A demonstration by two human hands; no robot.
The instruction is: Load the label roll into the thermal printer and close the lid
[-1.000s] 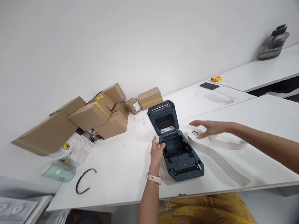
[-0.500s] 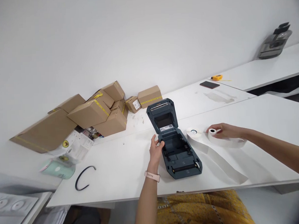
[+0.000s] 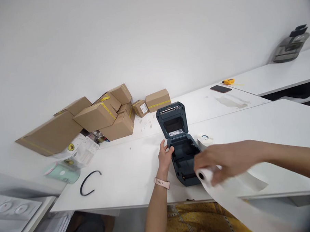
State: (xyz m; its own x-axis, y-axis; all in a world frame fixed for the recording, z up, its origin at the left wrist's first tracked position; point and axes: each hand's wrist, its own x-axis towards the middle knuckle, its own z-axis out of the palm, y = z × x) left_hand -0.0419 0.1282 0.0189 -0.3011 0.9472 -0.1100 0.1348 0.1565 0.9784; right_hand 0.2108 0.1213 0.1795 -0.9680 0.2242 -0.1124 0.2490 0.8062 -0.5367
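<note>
While touching the left rim of the printer point(image 3: 184, 162) with the left hand point(image 3: 166, 156), thumb and fingers apart, gripping a roll point(image 3: 208, 174) in the right hand point(image 3: 223, 157), clamped about its side. Dark blue-grey with bevelled corners, stands on the counter point(image 3: 121, 172) with lid raised at the back, showing a shiny bar, a dark panel and a white label. White with a dark hole at one end, is held by the printer's front right corner, trailing a wide strip point(image 3: 238, 209) past the counter's front edge. Note a second roll point(image 3: 208, 140) beside the printer, partly hidden by the right hand, as is much of the printer's right side. Blurs at the right hand and strip, the latter cut off at the bottom; cannot tell whether roll and printer touch. Unlike half a second earlier, holds the roll farther left and nearer, no longer right of the second roll; keeps the left hand on the printer.
</note>
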